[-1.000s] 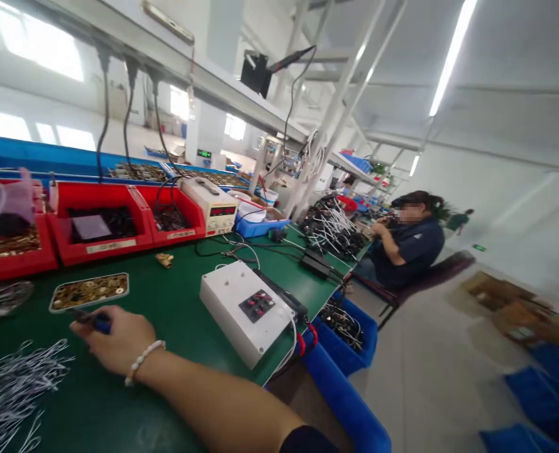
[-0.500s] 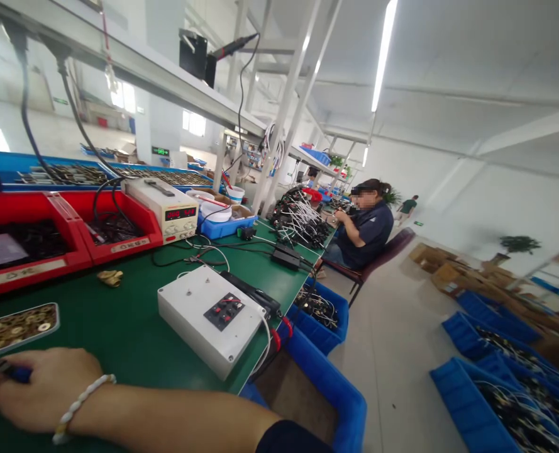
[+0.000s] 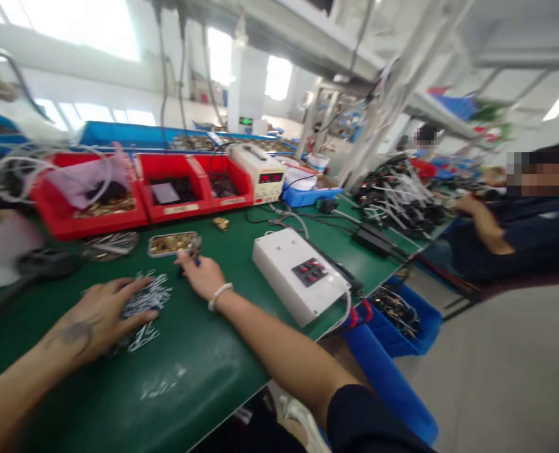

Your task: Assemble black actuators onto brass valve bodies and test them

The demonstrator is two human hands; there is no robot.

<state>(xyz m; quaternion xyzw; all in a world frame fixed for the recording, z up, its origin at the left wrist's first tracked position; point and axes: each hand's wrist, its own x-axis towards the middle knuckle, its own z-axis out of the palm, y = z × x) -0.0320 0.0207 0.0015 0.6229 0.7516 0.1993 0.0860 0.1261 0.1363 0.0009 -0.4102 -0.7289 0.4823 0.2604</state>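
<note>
My left hand (image 3: 104, 308) lies on a heap of small silvery bent-wire clips (image 3: 154, 292), thumb and fingers spread apart over and beside them. My right hand (image 3: 206, 277) is closed around a blue-handled tool that looks like pliers (image 3: 183, 271), its dark metal end partly hidden. This hand is just in front of a shallow tray (image 3: 159, 254) of small brass washers. A small brass-coloured piece (image 3: 221, 223) lies behind it on the green table (image 3: 222, 371).
Red bins (image 3: 175, 211) with small parts line the back, beside a power supply (image 3: 260, 179) with a red display. A white switch box (image 3: 283, 274) stands right of my right arm. Blue crates (image 3: 415, 321) are below the table edge. A co-worker (image 3: 534, 214) sits at the right.
My view has swung left and down, bringing my left hand and the clip heap into sight. My right hand still grips the blue-handled tool near the washer tray.
</note>
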